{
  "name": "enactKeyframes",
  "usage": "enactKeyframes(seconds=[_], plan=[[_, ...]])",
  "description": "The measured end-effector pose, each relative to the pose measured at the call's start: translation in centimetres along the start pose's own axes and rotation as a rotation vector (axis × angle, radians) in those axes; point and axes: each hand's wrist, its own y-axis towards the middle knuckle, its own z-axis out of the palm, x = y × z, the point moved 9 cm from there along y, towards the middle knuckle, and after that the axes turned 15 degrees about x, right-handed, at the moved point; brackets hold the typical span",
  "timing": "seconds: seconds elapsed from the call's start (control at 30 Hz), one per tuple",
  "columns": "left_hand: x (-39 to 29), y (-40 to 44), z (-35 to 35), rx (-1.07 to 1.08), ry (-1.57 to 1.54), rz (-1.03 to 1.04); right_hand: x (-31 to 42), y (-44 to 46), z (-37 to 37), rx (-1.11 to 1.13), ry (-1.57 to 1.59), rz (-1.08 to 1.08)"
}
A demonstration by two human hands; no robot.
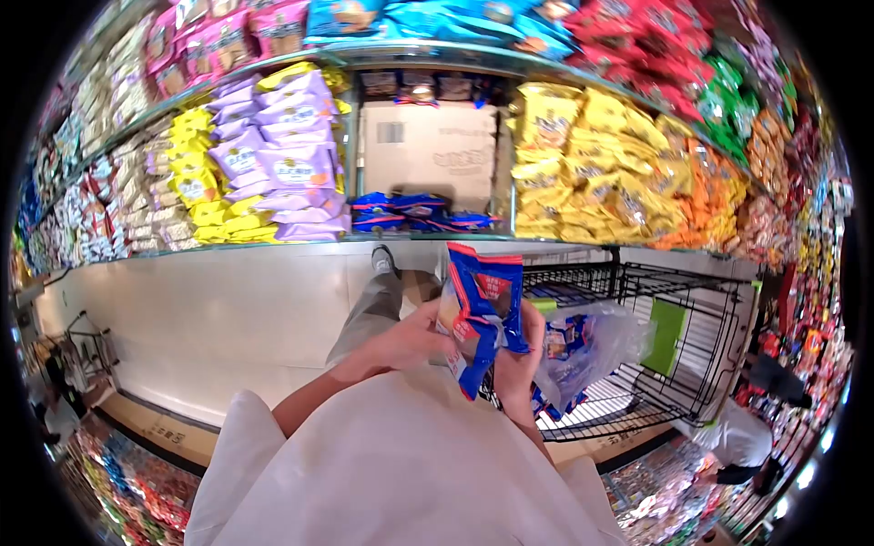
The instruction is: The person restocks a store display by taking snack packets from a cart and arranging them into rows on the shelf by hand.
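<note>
Shirt [410, 455]; two-handed grip [414, 338] holds perhaps two packets [485, 296].

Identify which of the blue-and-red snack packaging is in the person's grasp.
The blue-and-red packaging between the left hand and right hand. Only this is held; other such packaging shows around the cardboard box or in and beside the clear bag.

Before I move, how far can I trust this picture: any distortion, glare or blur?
Head view: strong fisheye, with black corners and the upper shelf edge bowed; head view: bright glints on the clear plastic bag in the shopping cart partly mask its contents; head view: the hand-held blue-and-red snack packet looks fairly clear, though its small print is unreadable.
</note>
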Motion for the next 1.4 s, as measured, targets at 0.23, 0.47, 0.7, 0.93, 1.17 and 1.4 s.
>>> enactKeyframes(seconds=[0.23, 0.47, 0.7, 0.93, 1.17, 1.4], plan=[[-5.5, -2.2, -1.6, -0.066, 0.266, -0.066, 0.5, 6.4, 3.6, -0.047, 0.068, 0.059], [-7.3, -7.5, -8.3, -0.358, 0.245, 0.079, -2.6, 16.9, 3.1, 0.36, -0.668, -0.016], [-11.0, -3.4, -8.0, -0.331, 1.123, 0.151, -8.9, 19.1, 4.6, 0.473, -0.674, 0.077], [-10.7, -2.5, -11.9, -0.481, 1.133, -0.13, -8.2, 18.9, 8.0, 0.717, -1.031, -0.151], [-11.3, -2.4, -10.8, -0.492, 1.223, -0.076, -15.3, 20.9, 11.6, 0.932, -1.174, 0.08], [-12.3, -3.3, -7.9, -0.509, 1.128, 0.111, -17.8, 20.6, 9.5, 0.896, -0.175, 0.184]])
